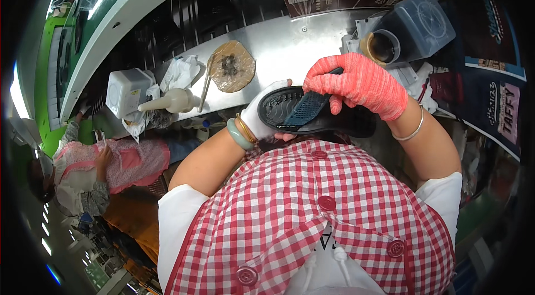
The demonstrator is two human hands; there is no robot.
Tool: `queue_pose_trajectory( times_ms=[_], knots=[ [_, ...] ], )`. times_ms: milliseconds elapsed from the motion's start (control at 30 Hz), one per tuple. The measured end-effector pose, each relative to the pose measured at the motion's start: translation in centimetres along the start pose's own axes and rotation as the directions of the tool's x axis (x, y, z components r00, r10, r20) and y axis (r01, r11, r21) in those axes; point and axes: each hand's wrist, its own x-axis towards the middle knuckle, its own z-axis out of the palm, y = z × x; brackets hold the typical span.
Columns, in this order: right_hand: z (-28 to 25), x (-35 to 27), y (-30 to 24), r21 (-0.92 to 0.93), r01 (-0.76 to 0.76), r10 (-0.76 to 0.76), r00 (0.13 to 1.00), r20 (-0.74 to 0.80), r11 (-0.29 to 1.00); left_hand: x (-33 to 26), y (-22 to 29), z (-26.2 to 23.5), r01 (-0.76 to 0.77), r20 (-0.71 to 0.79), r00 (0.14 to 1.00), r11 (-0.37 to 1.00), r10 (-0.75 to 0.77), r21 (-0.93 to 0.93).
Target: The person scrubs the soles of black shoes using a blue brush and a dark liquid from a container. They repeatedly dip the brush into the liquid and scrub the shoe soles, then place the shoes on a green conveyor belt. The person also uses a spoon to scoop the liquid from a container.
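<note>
A black sandal (276,106) with a dark blue textured strap (305,109) is held in front of my chest, its patterned end to the left. My left hand (262,119), in a white glove with bare fingertips, wraps round that end from behind and below. A coral knitted glove covers my right hand (356,83), its fingers pinched on the upper end of the strap. The right part of the sandal lies in shadow under the right hand.
On the metal bench (304,44) are a brown taped disc (231,66), a thin stick (205,84), a cream nozzle bottle (173,101), a white jar (125,91) and crumpled paper (179,72). A clear container (426,25) stands beside printed boxes (496,94). Another person (111,167) works at left.
</note>
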Motion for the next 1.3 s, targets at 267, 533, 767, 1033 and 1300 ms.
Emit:
queue_pose_trajectory(
  times_ms=[267,533,767,1033,1300],
  knots=[
    [-1.3,-0.9,0.9,-0.014,-0.021,0.021,1.0,-0.014,1.0,0.7,0.7,-0.5,0.111,-0.057,0.992,0.991,-0.115,-0.075],
    [-2.3,-2.2,0.5,-0.041,-0.047,0.046,0.999,-0.028,0.998,1.5,1.4,-1.1,0.106,0.221,0.969,0.994,-0.111,0.033],
    [-3.4,-3.2,0.8,-0.067,-0.032,0.029,0.999,-0.039,0.997,1.4,2.2,-0.9,0.134,0.023,0.991,0.974,-0.132,-0.184],
    [-4.8,-5.1,4.1,0.021,-0.051,0.053,0.99,-0.128,0.998,1.3,1.8,-0.9,0.101,-0.004,0.995,0.994,-0.101,-0.05],
    [-1.7,-4.8,3.3,0.066,0.4,-0.367,0.886,-0.284,0.914,2.2,1.6,1.4,-0.041,0.046,0.998,0.992,0.036,0.116]
  ],
)
